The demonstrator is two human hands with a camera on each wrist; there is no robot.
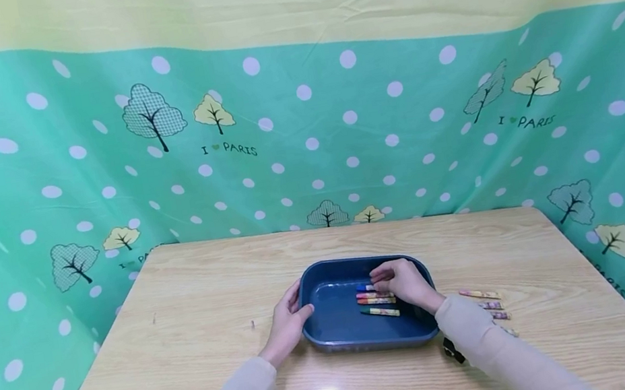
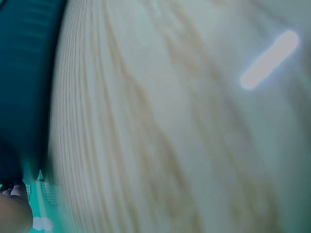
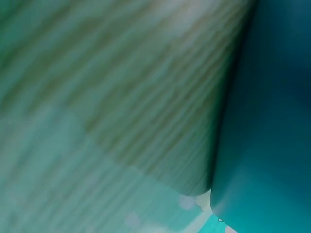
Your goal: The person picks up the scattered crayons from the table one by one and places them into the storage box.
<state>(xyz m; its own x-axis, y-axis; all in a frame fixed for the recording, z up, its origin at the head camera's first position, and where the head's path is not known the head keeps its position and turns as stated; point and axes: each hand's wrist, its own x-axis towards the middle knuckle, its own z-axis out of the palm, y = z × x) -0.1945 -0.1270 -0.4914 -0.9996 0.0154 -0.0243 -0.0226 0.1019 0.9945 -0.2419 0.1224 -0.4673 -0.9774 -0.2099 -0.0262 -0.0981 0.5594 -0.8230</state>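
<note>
A dark blue plastic basin (image 1: pixel 336 344) stands on the wooden table. My left hand (image 1: pixel 287 325) grips its left side, thumb over the rim and fingers along the outer wall. In the left wrist view only a bit of that hand (image 2: pixel 15 208) shows, beside the basin wall (image 2: pixel 29 73). Reaching inside from the right, my right hand (image 1: pixel 406 281) pinches a blue crayon (image 1: pixel 367 287), whose right end the fingers hide. Below it lie a pink crayon (image 1: pixel 372 294), an orange-red crayon (image 1: pixel 376 301) and a dark green crayon (image 1: pixel 380 312), roughly parallel, tips leftward.
Several more crayons lie right of the basin, one a yellowish crayon (image 1: pixel 480 294); my right sleeve (image 1: pixel 480 325) partly covers others. A green dotted curtain (image 1: pixel 354 147) hangs behind the table (image 1: pixel 211 293). The right wrist view shows the basin's outer wall (image 3: pixel 267 121).
</note>
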